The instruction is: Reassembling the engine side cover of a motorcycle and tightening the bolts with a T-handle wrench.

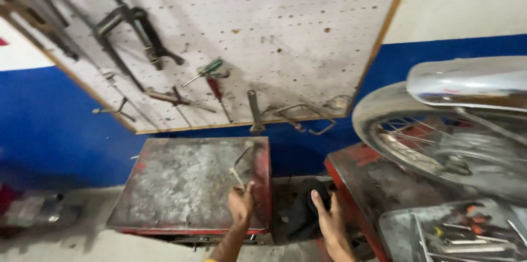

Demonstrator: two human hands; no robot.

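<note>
The left hand [240, 204] closes its grip on a thin pale metal tool [236, 176] over the worn red metal bench [181, 185]. The right hand [328, 218] rests with fingers loose, seemingly touching a dark black cloth [304, 215] beside it.

Red cabinet [186, 185] top: scuffed, dull grey metal. My left hand [240, 203] grips thin bare-metal tool [237, 174]; black cloth [307, 207] matt.

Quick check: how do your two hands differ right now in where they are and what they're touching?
The left hand reaches over the red metal cabinet top and pinches a thin bent metal tool. The right hand sits lower, in the gap beside that cabinet, open and resting against a dark cloth, gripping nothing. The left hand's fingers are closed; the right hand's are spread. Both are bare and extend forward.
</note>
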